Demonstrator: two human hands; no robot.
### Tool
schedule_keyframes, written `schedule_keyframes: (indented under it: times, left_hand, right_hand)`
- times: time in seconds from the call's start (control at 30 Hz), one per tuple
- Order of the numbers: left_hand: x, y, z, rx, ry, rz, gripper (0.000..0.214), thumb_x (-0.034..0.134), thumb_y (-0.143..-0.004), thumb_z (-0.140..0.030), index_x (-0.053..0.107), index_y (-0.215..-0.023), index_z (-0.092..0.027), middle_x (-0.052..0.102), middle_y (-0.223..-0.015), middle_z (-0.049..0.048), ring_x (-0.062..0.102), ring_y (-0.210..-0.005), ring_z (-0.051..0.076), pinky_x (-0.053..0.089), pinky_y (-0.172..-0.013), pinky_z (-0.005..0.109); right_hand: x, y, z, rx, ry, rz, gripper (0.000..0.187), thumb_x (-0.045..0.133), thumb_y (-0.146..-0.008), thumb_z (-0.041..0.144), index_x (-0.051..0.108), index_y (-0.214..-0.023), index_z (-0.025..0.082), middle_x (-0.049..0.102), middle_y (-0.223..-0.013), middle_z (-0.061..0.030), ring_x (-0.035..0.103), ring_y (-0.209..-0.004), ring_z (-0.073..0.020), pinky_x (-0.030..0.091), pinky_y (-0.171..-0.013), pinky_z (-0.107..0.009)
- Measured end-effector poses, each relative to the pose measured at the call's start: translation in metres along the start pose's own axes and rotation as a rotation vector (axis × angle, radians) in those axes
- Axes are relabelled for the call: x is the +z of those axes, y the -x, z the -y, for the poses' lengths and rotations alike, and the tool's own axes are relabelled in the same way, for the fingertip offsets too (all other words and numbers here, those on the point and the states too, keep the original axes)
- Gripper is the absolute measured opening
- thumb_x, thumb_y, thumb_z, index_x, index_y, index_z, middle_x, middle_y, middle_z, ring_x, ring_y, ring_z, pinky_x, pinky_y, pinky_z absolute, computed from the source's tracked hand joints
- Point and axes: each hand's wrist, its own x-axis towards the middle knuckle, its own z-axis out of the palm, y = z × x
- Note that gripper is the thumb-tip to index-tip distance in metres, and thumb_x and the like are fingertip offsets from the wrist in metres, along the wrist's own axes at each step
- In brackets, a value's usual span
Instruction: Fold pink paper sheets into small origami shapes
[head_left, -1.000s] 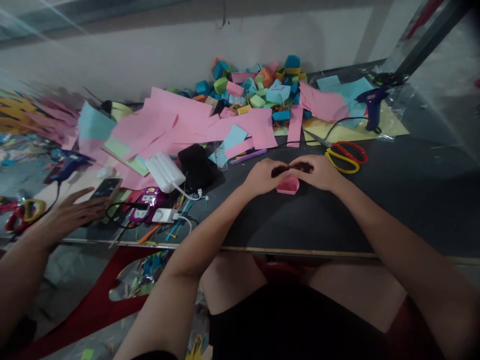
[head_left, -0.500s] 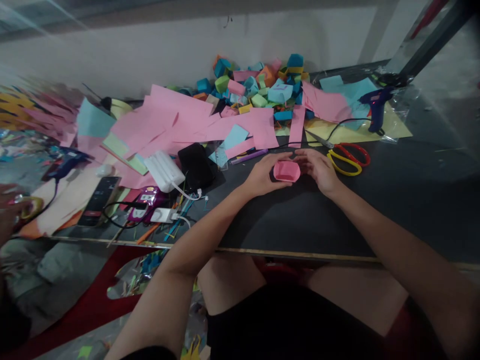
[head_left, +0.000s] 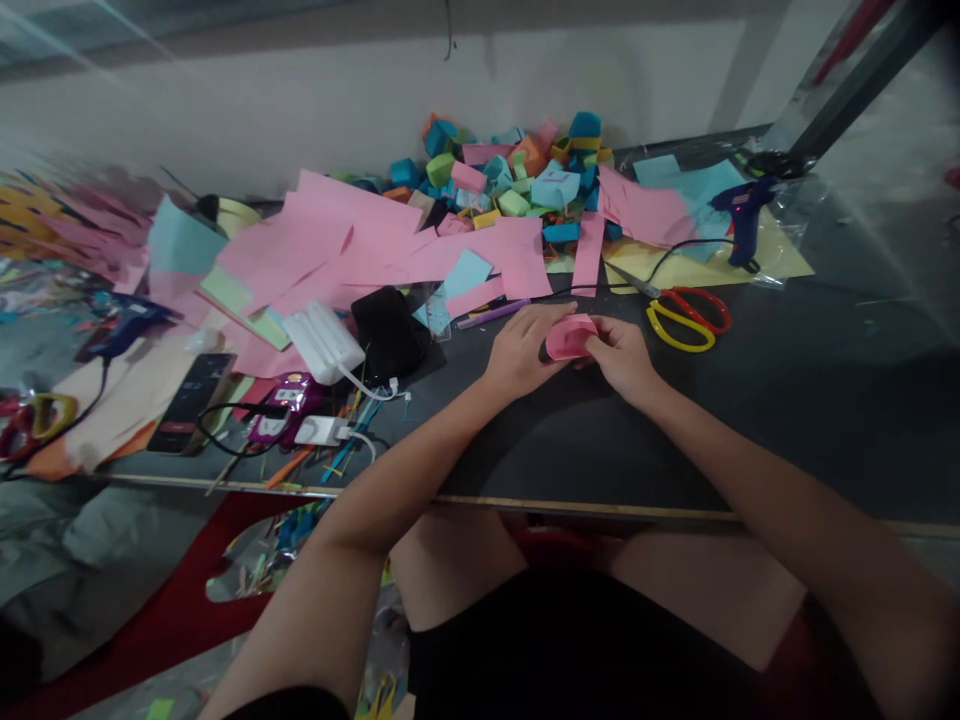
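Note:
A small folded pink paper box (head_left: 568,337) is held between both my hands just above the dark table (head_left: 787,400). My left hand (head_left: 520,352) grips its left side with the thumb over the top. My right hand (head_left: 621,353) pinches its right edge with closed fingers. Both hands meet near the middle of the table, a little in front of the loose pink paper sheets (head_left: 352,245).
Red and yellow scissors (head_left: 686,315) lie just right of my hands. A blue glue gun (head_left: 739,215) rests at the back right on yellow paper. A heap of coloured paper boxes (head_left: 517,175) sits at the back. A black pouch (head_left: 386,335), white charger (head_left: 326,343) and phone (head_left: 187,400) lie left.
The pink box was lifted and turned between my hands, which have closed in on it. Another person's hand at the left, near the phone, has left the view.

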Motion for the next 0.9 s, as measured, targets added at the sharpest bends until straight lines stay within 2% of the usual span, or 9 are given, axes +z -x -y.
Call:
schedule_keyframes:
  times: [0.13,0.4,0.5,0.57,0.63,0.73,0.8,0.9]
  left_hand:
    - [0.000,-0.001,-0.002,0.015,0.032,0.002,0.046,0.063,-0.096,-0.047,0.062,-0.132,-0.018,0.075,-0.124,0.0121,0.070,-0.115,0.023,0.055,-0.102,0.042]
    - [0.001,0.001,0.000,-0.131,0.128,0.121,0.056,0.067,-0.091,-0.054,0.060,-0.134,-0.020,0.071,-0.132,0.0135,0.066,-0.124,0.027,0.049,-0.111,0.048]
    - [-0.002,0.000,-0.001,-0.183,0.247,0.170,0.083,0.076,-0.080,-0.064,0.050,-0.144,-0.020,0.066,-0.140,0.0164,0.062,-0.130,0.031,0.049,-0.111,0.051]
    - [-0.003,0.001,0.000,-0.253,0.384,0.177,0.099,0.075,-0.077,-0.071,0.038,-0.154,-0.022,0.059,-0.148,0.0190,0.059,-0.134,0.033,0.051,-0.108,0.051]
    - [-0.001,0.002,0.003,-0.343,0.544,0.150,0.093,0.062,-0.086,-0.073,0.031,-0.159,-0.025,0.054,-0.154,0.0191,0.059,-0.136,0.032,0.052,-0.105,0.049]
    - [0.002,0.003,0.008,-0.437,0.752,0.143,0.073,0.044,-0.099,-0.067,0.035,-0.159,-0.027,0.056,-0.153,0.0162,0.059,-0.136,0.030,0.051,-0.107,0.049]
    - [0.002,0.001,0.009,-0.470,0.822,0.162,0.068,0.043,-0.101,-0.064,0.041,-0.157,-0.026,0.059,-0.151,0.0154,0.058,-0.138,0.030,0.052,-0.107,0.049]
    - [0.001,-0.003,0.006,-0.479,0.843,0.166,0.064,0.047,-0.100,-0.062,0.048,-0.153,-0.025,0.060,-0.150,0.0147,0.057,-0.140,0.030,0.050,-0.110,0.049]
  right_hand:
    - [-0.001,0.002,0.003,-0.006,0.059,-0.026,0.030,0.076,-0.066,0.040,0.076,-0.084,0.016,0.073,-0.075,-0.0024,0.060,-0.058,-0.0110,0.055,-0.051,-0.026]
    - [-0.002,0.003,0.001,-0.001,0.135,-0.021,0.031,0.071,-0.069,0.041,0.075,-0.087,0.016,0.071,-0.074,-0.0034,0.060,-0.059,-0.0123,0.053,-0.053,-0.028]
    - [-0.003,0.002,0.001,-0.006,0.114,-0.043,0.029,0.072,-0.068,0.041,0.074,-0.086,0.018,0.074,-0.079,-0.0043,0.064,-0.065,-0.0148,0.054,-0.056,-0.029]
    - [-0.003,0.002,0.003,0.012,0.082,-0.055,0.028,0.073,-0.068,0.041,0.074,-0.085,0.018,0.074,-0.077,-0.0037,0.066,-0.065,-0.0158,0.054,-0.055,-0.029]
    - [-0.003,0.003,0.006,0.055,0.033,-0.051,0.029,0.075,-0.067,0.041,0.074,-0.084,0.017,0.073,-0.071,-0.0027,0.065,-0.058,-0.0147,0.052,-0.052,-0.027]
    - [-0.003,0.003,0.010,0.108,-0.061,-0.052,0.032,0.080,-0.065,0.039,0.074,-0.086,0.016,0.073,-0.069,-0.0035,0.067,-0.055,-0.0139,0.051,-0.049,-0.024]
    - [-0.003,0.004,0.013,0.145,-0.139,-0.040,0.034,0.085,-0.061,0.039,0.074,-0.084,0.016,0.074,-0.070,-0.0041,0.068,-0.055,-0.0142,0.052,-0.049,-0.024]
    - [-0.004,0.004,0.015,0.208,-0.241,0.043,0.040,0.093,-0.055,0.043,0.072,-0.076,0.017,0.072,-0.063,-0.0027,0.066,-0.051,-0.0128,0.054,-0.048,-0.023]
